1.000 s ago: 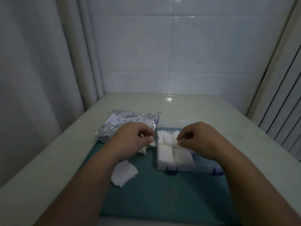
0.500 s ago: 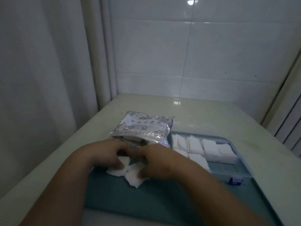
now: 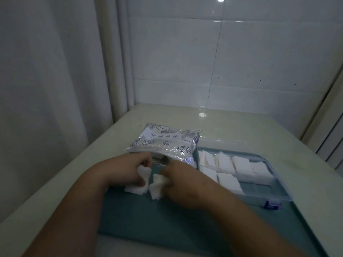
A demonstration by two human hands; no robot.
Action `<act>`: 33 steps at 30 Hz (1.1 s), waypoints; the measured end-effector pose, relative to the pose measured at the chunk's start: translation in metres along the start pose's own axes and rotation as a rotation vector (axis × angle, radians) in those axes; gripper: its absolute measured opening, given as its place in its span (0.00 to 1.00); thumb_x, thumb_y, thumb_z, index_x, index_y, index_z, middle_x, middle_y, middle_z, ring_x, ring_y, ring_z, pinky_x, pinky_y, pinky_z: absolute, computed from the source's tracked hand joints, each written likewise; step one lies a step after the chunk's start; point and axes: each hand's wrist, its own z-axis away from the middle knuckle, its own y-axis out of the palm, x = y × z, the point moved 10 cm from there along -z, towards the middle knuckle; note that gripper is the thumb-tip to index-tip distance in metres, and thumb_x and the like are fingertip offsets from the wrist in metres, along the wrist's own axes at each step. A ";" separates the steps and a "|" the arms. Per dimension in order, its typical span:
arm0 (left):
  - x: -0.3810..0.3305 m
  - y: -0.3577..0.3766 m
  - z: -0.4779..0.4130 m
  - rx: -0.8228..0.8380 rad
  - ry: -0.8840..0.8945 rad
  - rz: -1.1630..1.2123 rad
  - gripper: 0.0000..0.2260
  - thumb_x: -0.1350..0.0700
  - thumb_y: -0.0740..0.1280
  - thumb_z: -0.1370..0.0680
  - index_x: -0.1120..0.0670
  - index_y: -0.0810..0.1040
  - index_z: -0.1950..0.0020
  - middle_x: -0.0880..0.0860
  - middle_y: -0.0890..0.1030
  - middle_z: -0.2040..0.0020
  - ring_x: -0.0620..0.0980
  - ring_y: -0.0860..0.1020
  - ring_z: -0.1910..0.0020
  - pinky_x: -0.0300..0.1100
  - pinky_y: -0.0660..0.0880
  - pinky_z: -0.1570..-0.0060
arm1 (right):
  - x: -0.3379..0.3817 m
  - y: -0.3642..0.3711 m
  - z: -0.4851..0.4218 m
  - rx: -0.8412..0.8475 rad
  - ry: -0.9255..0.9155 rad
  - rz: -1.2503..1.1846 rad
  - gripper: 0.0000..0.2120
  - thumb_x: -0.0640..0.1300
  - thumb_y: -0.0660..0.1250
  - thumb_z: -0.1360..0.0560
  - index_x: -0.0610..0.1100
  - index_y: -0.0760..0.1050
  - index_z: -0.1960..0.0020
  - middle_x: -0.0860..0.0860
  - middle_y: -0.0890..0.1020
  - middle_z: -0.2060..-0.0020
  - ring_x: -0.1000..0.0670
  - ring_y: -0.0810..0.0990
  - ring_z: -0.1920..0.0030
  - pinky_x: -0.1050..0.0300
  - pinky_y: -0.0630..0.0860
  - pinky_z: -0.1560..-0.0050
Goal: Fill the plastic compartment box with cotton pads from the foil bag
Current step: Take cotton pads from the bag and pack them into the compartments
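Both hands, left (image 3: 128,170) and right (image 3: 182,182), each pinch cotton pads (image 3: 156,186) in curled fingers, just beside the foil bag (image 3: 163,145).

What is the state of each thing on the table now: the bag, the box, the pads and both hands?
foil bag, lying flat, mouth open towards the hands.
compartment box, lid open, partly filled, near right compartments empty.
left hand, pinches a cotton pad.
right hand, grips bunched pads.
loose pad, flat on the mat, under the left hand.
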 end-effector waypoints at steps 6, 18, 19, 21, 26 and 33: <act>-0.028 -0.019 0.002 -0.066 0.114 0.341 0.23 0.68 0.65 0.31 0.39 0.70 0.51 0.39 0.74 0.60 0.45 0.70 0.63 0.42 0.68 0.62 | -0.023 -0.047 0.019 -0.206 0.024 -0.110 0.08 0.40 0.64 0.24 0.47 0.77 0.46 0.50 0.75 0.48 0.47 0.76 0.46 0.57 0.70 0.51; -0.072 -0.041 -0.026 -0.490 0.042 0.746 0.15 0.68 0.72 0.32 0.49 0.79 0.53 0.53 0.82 0.61 0.43 0.77 0.70 0.37 0.73 0.71 | -0.104 -0.082 0.046 -0.520 0.197 -0.868 0.06 0.37 0.73 0.29 0.44 0.79 0.55 0.50 0.85 0.63 0.54 0.82 0.63 0.64 0.80 0.62; -0.073 -0.033 -0.028 -0.470 0.035 0.790 0.15 0.68 0.71 0.31 0.50 0.79 0.53 0.53 0.83 0.60 0.44 0.77 0.69 0.37 0.73 0.71 | -0.106 -0.077 0.045 -0.522 0.206 -0.891 0.05 0.37 0.73 0.28 0.44 0.79 0.55 0.50 0.84 0.63 0.53 0.82 0.63 0.63 0.80 0.61; -0.074 -0.018 -0.029 -0.421 0.028 0.921 0.13 0.70 0.70 0.29 0.53 0.79 0.52 0.56 0.83 0.58 0.45 0.78 0.69 0.35 0.72 0.74 | -0.110 -0.073 0.044 -0.528 0.222 -0.871 0.04 0.38 0.73 0.28 0.45 0.79 0.56 0.51 0.84 0.63 0.55 0.82 0.62 0.63 0.80 0.61; -0.074 -0.007 -0.033 -0.354 0.057 1.181 0.10 0.71 0.69 0.27 0.58 0.78 0.51 0.54 0.84 0.62 0.46 0.81 0.68 0.36 0.75 0.73 | -0.117 -0.072 0.046 -0.569 0.225 -0.934 0.05 0.37 0.73 0.29 0.43 0.79 0.55 0.49 0.84 0.63 0.52 0.83 0.62 0.63 0.80 0.62; -0.066 -0.018 -0.024 -0.510 0.015 0.755 0.11 0.64 0.71 0.27 0.49 0.81 0.51 0.51 0.85 0.63 0.44 0.81 0.69 0.37 0.74 0.71 | -0.121 -0.087 0.060 -0.722 0.226 -0.913 0.05 0.37 0.73 0.29 0.44 0.78 0.56 0.51 0.84 0.64 0.53 0.83 0.64 0.62 0.81 0.65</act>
